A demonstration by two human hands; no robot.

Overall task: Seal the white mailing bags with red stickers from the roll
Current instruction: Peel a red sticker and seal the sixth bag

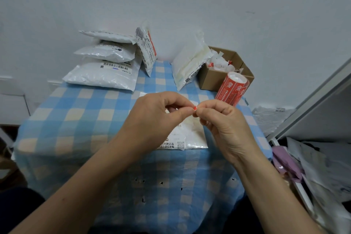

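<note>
Near edge: left hand and right hand were held up over the tabletop, meeting tip to tip. The fingers of both were curled, and each hand pinched the same small red sticker between thumb and forefinger. Only a corner of red showed, so I could not tell if backing paper was on it.

Directly below lay a white mailing bag, flat, with its printed end toward the person. Its far end was hidden behind the hands.

Judgement: the step was separating or readying the sticker.
- Hold it by the very edge so the glue stays clean.
- Flatten the bag's flap first.
- Lay the sticker across the flap edge and rub from the middle outward.

Farther right, the sticker roll leaned against a cardboard box holding white paper scraps, probably peeled backings. One bag was propped on the box's left side.

Far left, a stack of filled bags stood by the wall, with one more bag leaning on it and showing a red strip.
</note>
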